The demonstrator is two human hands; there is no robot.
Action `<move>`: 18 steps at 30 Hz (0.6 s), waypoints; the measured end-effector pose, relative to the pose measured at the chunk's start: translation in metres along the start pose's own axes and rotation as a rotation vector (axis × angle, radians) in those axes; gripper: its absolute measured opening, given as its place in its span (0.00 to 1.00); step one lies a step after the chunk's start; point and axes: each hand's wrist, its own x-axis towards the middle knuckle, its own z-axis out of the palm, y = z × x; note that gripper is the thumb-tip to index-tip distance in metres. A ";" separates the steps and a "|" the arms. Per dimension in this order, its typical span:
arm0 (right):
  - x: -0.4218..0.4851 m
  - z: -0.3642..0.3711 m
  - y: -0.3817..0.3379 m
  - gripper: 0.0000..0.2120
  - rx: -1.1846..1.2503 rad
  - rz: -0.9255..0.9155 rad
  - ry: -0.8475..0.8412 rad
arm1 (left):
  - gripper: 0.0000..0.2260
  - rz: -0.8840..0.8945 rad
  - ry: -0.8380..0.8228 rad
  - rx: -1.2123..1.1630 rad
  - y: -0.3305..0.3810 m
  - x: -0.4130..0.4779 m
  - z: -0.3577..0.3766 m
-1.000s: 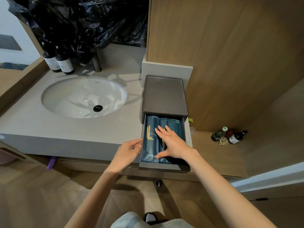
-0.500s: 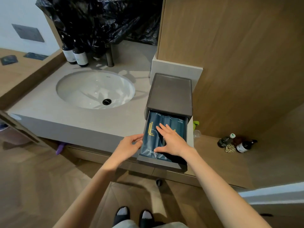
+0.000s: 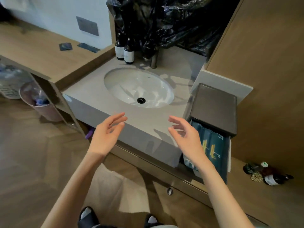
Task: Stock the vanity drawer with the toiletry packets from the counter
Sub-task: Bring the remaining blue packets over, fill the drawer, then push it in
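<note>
Behind the sink stand two brown bottles under black plastic sheeting. In front of it, the left hand and the right hand hover empty, fingers loosely spread. Right of the sink, the pulled-out drawer holds dark teal, gold-marked toiletry packets side by side.

Grey stone counter with an inset oval sink; at its back, two brown bottles upright, side by side; at its right end, a dark drawer box. On the wooden ledge to the left, two dark packets lying flat, apart
</note>
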 end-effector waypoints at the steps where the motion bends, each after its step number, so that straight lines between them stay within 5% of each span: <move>1: 0.004 0.016 -0.011 0.16 0.037 -0.002 0.004 | 0.14 -0.002 0.045 -0.024 -0.004 0.002 -0.018; 18: 0.123 0.325 -0.174 0.13 0.310 0.076 -0.067 | 0.17 -0.064 0.129 -0.043 -0.099 0.108 -0.327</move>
